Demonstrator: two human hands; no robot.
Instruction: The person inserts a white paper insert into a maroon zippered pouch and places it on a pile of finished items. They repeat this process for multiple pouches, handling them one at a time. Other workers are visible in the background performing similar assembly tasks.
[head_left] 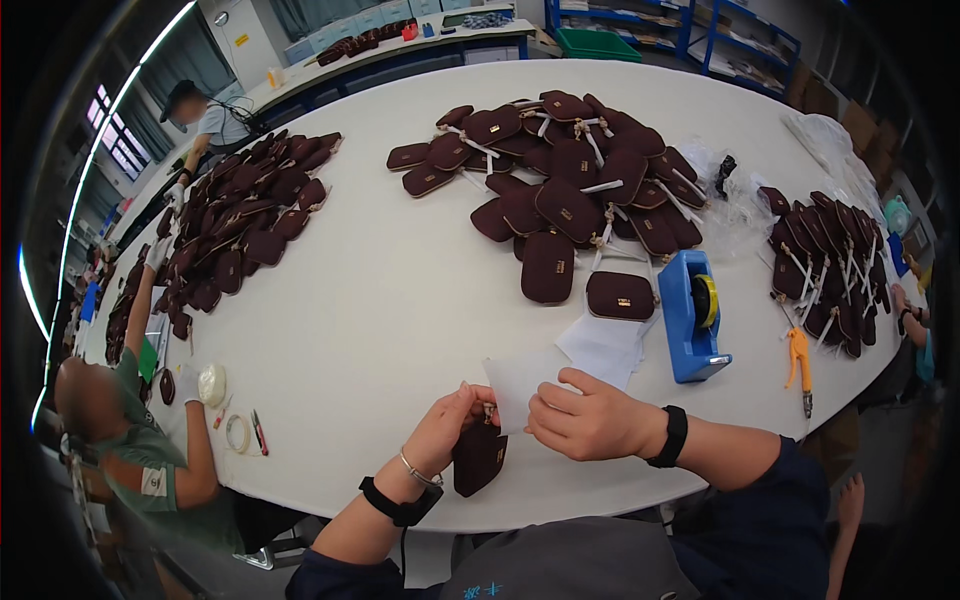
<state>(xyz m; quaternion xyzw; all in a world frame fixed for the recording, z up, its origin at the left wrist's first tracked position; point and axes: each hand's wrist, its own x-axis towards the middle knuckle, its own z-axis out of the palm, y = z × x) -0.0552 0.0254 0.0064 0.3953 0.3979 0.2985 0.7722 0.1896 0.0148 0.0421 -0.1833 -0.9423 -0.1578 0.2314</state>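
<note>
Taking the hands as the clock's centre, the left hand is closed at its fingertips on the top of a maroon pouch, which hangs at six o'clock near the front edge of the tabletop. The right hand, its fingers curled, grips a white slip that covers part of the pouch's top.

At one o'clock, loose paper sheets lie close by, with a second pouch touching them. Beyond, toward twelve and one, spreads a heap of pouches, many with white strips. A blue tape dispenser stands at two o'clock, between the right hand and both the orange-handled tool and the right-hand pile. Crumpled clear plastic lies between one and two.

Another pile sits at ten. At nine, a seated co-worker reaches over the tabletop, near a tape roll and a red-and-black pen-shaped tool.
</note>
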